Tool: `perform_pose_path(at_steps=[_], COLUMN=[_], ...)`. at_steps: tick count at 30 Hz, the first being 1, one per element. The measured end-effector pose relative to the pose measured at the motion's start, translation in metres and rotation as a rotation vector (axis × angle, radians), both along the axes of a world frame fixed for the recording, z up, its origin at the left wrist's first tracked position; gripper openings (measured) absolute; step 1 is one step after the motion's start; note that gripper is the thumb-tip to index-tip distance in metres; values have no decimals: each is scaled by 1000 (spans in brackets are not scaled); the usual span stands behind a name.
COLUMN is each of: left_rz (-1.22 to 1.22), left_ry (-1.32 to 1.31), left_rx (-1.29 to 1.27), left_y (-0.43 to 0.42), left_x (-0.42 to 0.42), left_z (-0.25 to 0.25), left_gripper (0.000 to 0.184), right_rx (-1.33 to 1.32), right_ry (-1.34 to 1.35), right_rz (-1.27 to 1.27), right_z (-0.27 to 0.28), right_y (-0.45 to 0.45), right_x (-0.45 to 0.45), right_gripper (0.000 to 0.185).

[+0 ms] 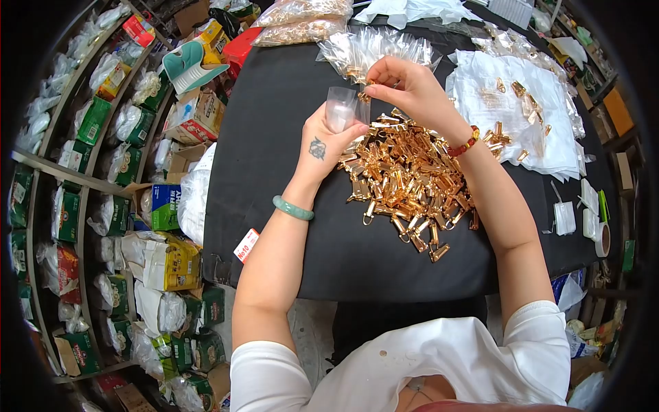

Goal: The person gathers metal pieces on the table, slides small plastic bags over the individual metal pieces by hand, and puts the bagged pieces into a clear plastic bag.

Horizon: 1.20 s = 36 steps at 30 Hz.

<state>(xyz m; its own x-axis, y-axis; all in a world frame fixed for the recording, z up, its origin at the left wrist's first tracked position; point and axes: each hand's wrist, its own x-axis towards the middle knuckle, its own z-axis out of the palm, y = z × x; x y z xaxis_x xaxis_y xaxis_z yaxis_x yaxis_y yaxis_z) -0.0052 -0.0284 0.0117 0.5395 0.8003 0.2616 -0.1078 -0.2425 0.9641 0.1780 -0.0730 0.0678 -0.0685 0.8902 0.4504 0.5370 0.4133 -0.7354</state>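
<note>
My left hand [328, 137] is closed around a small clear plastic bag [341, 103], its open end facing up. Just right of it, my right hand [403, 86] pinches a gold metal clasp [364, 97] between thumb and fingers, close beside the bag's mouth. Below both hands a large heap of gold metal clasps [412, 172] is spread on the black tabletop. Some of them look like lobster hooks with flat clip ends. Part of the bag is hidden by the left fingers.
Clear bags [377, 51] fan out beyond my hands. Filled bags of gold pieces [302, 24] lie at the far left. White plastic sheets [508, 103] with loose clasps are on the right, with a tape roll [603, 239] by the edge. Shelves [68, 178] of boxes stand at left.
</note>
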Motion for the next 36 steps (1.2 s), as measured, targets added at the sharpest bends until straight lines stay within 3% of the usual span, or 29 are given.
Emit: perform_pose_path(at_steps=[6,9,13,16,21,30,32,34,36], left_rz=[-25,-42,-72,-118,-135,-90,-81,-60,-11], left_ry=[-16,-26,-51,31,75,-1,-138,-88,9], left_rx=[-11,-23,-51,-119,-147,-195,-219,-189,-134], left_y=[2,3,4,8,14,17,16,15,16], left_x=[1,2,2,-2,-9,-12,-10,-8,-9], left_z=[-3,-5,-7,-8,-9,-15,-16,-13,-11], left_gripper=[26,29,35,44,42,32,29,28,25], right_rx=[-11,-178,-82,-99,-257,-229,-154,-115,141], right_ry=[-38,7,-121,-67,-69,-95,-132,-150,-414], right_rz=[81,128,37,49,72,83,9,-27,-145], right_z=[-6,-8,-5,-2,3,-5,-11,-11,-7], right_y=[0,0,-2,1,12,62,80,83,84], right_x=[-5,-7,-6,-2,6,33,44,45,44], right_gripper=[17,17,18,17,20,20,20,20,23])
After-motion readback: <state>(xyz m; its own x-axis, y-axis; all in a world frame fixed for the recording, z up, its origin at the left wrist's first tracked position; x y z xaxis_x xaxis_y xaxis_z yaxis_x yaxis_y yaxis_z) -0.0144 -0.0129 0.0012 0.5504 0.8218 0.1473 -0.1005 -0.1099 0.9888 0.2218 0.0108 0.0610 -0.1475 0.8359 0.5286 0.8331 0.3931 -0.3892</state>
